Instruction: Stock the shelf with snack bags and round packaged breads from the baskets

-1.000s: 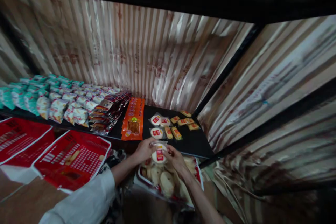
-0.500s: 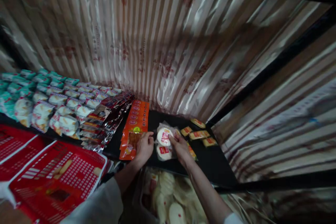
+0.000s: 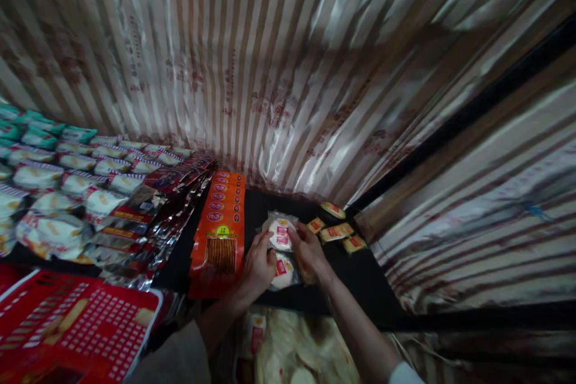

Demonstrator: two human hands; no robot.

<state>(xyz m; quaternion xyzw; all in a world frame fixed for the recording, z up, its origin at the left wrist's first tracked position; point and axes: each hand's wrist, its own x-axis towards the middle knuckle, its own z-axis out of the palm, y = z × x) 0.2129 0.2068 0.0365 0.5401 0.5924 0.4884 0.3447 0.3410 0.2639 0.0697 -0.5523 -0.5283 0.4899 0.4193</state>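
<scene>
A clear-wrapped round white cake (image 3: pixel 279 234) with a red label lies on the black shelf between my hands. My left hand (image 3: pixel 260 265) grips its left edge, fingers bent. Its right edge is in my right hand (image 3: pixel 310 249), thumb and fingers closed on the wrapper. Just below is a second wrapped white cake (image 3: pixel 283 273), partly behind my left hand. Left of my left hand, orange snack packets (image 3: pixel 221 234) lie in an overlapping row. Small yellow packets (image 3: pixel 337 231) sit to the right of my right hand.
Silver and dark-red packets (image 3: pixel 166 198) and rows of white bags (image 3: pixel 110 165) fill the shelf's left. Red printed bags (image 3: pixel 85 324) stand in front. Below the shelf is a container of pale wrapped goods (image 3: pixel 306 336). A striped plastic sheet (image 3: pixel 270 72) hangs behind.
My left hand has moved right, from beside the orange packets onto the cake's left edge. My right hand stays at the cake's right side. The view has shifted and come closer.
</scene>
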